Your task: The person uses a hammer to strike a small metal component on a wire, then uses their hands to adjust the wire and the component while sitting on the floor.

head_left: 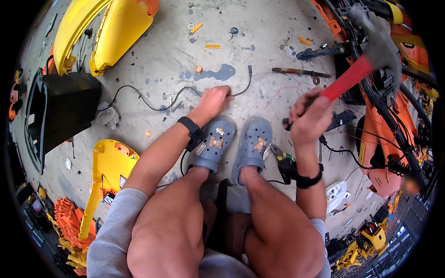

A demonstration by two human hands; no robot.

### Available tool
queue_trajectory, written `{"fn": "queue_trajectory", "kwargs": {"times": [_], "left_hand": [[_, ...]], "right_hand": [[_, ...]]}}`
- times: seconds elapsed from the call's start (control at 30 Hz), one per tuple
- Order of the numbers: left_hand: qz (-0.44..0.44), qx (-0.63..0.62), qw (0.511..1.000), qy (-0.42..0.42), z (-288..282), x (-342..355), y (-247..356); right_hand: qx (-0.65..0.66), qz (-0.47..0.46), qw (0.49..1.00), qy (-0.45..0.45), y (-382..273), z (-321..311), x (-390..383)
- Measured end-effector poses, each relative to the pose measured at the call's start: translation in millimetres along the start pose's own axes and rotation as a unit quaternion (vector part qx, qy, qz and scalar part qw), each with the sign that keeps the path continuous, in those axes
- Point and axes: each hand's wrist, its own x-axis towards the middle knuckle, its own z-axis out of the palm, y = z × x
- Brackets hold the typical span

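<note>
We find the hammer head blurred at upper right, the yellow panel cropped at upper left, and the cable partly hidden by the left hand mid-frame.

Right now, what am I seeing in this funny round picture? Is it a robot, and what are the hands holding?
There is no robot here. These are a person's own two bare hands. The picture comes from a wide camera worn on their head, looking down, so straight things bend near the edges, and you can see their grey-blue clogs.

The right hand holds up a hammer with a red handle; its head is blurry. The left hand is down low at a black cable; I can't tell whether it pinches or presses it.

On the grey floor lie a big yellow panel, a black box-like part and a thin rod with a brown handle.
</note>
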Motion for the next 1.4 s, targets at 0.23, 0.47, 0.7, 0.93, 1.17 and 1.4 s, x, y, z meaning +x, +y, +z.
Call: {"fn": "queue_trajectory", "kwargs": {"times": [0.23, 0.47, 0.7, 0.93, 1.17, 1.4], "left_hand": [[0.015, -0.001, 1.0, -0.008, 1.7, 7.8, 9.9], [0.0, -0.005, 1.0, 0.002, -0.9, 1.6, 1.9], [-0.009, 0.005, 1.0, -0.02, 2.0, 2.7, 8.0], [0.001, 0.006, 1.0, 0.008, -1.3, -1.5, 2.7], [-0.002, -0.01, 1.0, -0.008, 5.7, 3.1, 10.0], [0.005, 0.008, 1.0, 0.0, -1.8, -3.9, 0.6]], "right_hand": [[-0.453, 0.092, 0.875, -0.145, 79.4, -46.6, -33.1], [-0.199, -0.007, 0.978, -0.059, -2.0, -4.2, -6.0], [-0.415, 0.208, 0.877, -0.125, 89.7, -58.8, -34.6], [-0.112, 0.053, 0.992, -0.036, -17.3, -22.2, -16.9], [-0.493, 0.128, 0.841, -0.182, 89.7, -48.1, -31.8], [-0.173, 0.067, 0.982, -0.046, -9.9, -16.2, -14.4]]}}
